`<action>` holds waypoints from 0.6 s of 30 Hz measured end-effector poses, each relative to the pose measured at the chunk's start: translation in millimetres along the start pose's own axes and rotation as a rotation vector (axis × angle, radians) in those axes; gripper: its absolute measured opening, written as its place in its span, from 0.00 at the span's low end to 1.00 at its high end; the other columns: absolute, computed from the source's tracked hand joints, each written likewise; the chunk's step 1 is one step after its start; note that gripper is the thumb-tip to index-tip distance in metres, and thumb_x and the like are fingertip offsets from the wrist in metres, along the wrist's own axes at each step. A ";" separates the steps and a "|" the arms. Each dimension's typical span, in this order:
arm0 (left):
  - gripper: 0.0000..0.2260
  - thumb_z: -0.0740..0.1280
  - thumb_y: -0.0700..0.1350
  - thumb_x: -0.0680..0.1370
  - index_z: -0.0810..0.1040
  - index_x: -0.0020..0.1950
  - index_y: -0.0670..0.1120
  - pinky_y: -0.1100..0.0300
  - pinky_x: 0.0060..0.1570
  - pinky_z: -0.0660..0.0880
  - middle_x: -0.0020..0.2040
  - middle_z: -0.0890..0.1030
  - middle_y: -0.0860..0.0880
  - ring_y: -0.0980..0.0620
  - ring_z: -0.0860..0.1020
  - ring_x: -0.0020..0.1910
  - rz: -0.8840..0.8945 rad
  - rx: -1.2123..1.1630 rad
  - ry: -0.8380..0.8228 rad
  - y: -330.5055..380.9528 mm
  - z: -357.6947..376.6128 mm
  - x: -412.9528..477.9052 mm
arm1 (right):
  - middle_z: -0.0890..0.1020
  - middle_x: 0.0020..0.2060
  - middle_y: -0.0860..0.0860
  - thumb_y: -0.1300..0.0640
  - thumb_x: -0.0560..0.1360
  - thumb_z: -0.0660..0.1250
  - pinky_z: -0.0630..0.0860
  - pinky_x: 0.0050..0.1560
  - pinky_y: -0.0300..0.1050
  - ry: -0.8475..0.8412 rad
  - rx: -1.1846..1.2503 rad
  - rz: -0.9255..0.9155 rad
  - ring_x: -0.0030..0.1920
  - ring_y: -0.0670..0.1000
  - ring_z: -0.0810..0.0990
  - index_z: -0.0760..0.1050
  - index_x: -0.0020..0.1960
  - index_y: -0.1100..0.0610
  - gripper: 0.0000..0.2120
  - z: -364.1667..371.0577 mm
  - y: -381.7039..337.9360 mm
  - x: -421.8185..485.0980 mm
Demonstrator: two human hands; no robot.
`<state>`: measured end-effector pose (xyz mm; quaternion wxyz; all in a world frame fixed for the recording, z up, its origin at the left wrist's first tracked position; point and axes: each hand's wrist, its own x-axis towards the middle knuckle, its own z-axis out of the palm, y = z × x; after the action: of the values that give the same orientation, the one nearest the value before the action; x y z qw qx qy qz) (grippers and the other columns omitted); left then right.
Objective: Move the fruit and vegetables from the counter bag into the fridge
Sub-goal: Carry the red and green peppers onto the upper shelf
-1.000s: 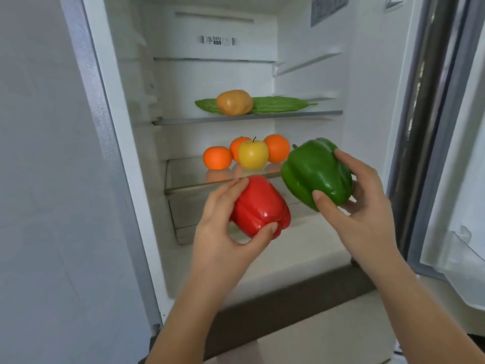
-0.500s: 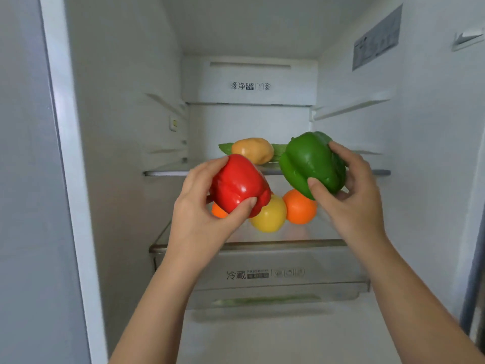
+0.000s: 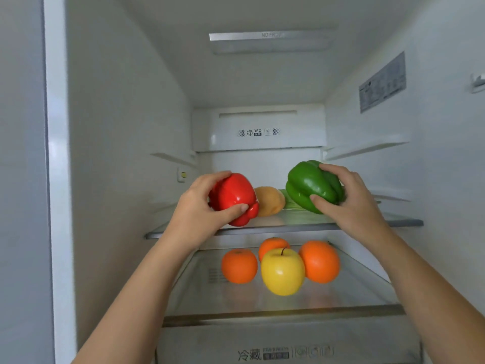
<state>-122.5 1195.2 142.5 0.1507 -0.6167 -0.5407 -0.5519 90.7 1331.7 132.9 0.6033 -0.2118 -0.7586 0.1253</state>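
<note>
White fridge walls (image 3: 126, 132) surround two peppers held at the upper shelf (image 3: 367, 223). The left hand (image 3: 196, 214) curls round the red pepper (image 3: 233, 195), and the right hand (image 3: 354, 203) curls round the green pepper (image 3: 309, 183). Both look light, firm and glossy, probably slippery, so cupping the broad sides suits them. A potato (image 3: 271, 202) lies between them, with an apple (image 3: 282, 274) on the shelf below.

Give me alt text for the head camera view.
Inside a fridge, a left hand holds a red pepper and a right hand a green pepper at the upper shelf, beside a potato. Three oranges and a yellow apple sit on the shelf below.
</note>
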 end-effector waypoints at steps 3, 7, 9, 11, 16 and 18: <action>0.26 0.77 0.44 0.66 0.73 0.62 0.52 0.60 0.55 0.71 0.58 0.75 0.50 0.53 0.74 0.55 -0.038 -0.015 -0.069 -10.8 2.8 13.9 | 0.70 0.56 0.53 0.59 0.69 0.71 0.66 0.54 0.36 -0.109 -0.046 0.009 0.54 0.48 0.71 0.69 0.63 0.46 0.25 -11.4 7.3 16.1; 0.27 0.79 0.46 0.63 0.74 0.59 0.55 0.55 0.56 0.73 0.56 0.76 0.49 0.48 0.75 0.54 -0.128 -0.079 -0.126 -25.7 2.5 25.6 | 0.72 0.58 0.53 0.58 0.69 0.72 0.71 0.59 0.48 -0.212 -0.047 0.035 0.55 0.53 0.74 0.69 0.58 0.40 0.23 -22.6 25.6 33.8; 0.26 0.76 0.49 0.59 0.74 0.55 0.58 0.53 0.56 0.74 0.57 0.76 0.49 0.49 0.75 0.55 -0.174 -0.174 -0.169 -30.1 1.6 29.3 | 0.74 0.57 0.53 0.56 0.69 0.72 0.72 0.58 0.49 -0.248 -0.047 0.050 0.55 0.52 0.75 0.69 0.56 0.36 0.22 -22.8 33.3 37.5; 0.26 0.77 0.49 0.59 0.74 0.54 0.60 0.56 0.53 0.75 0.59 0.75 0.48 0.50 0.74 0.56 -0.189 -0.254 -0.233 -32.7 1.7 33.0 | 0.74 0.57 0.52 0.55 0.69 0.72 0.73 0.57 0.48 -0.290 -0.049 0.050 0.55 0.50 0.75 0.69 0.56 0.36 0.22 -20.5 37.5 38.8; 0.30 0.76 0.54 0.53 0.75 0.55 0.59 0.62 0.48 0.76 0.58 0.74 0.50 0.55 0.74 0.55 -0.198 -0.299 -0.303 -37.5 6.2 39.9 | 0.72 0.58 0.52 0.56 0.70 0.72 0.69 0.53 0.39 -0.363 -0.080 0.019 0.56 0.49 0.73 0.69 0.59 0.40 0.22 -16.2 40.8 38.9; 0.30 0.76 0.53 0.54 0.75 0.55 0.60 0.61 0.49 0.76 0.58 0.74 0.50 0.54 0.74 0.55 -0.187 -0.286 -0.308 -39.1 7.8 41.3 | 0.72 0.59 0.52 0.55 0.70 0.72 0.70 0.55 0.41 -0.364 -0.082 0.028 0.56 0.49 0.73 0.69 0.60 0.40 0.23 -15.9 42.6 39.8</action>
<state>-159.0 1236.5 158.6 -0.0741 -0.6560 -0.5284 -0.5338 106.1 1386.9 152.1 0.4452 -0.2207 -0.8566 0.1390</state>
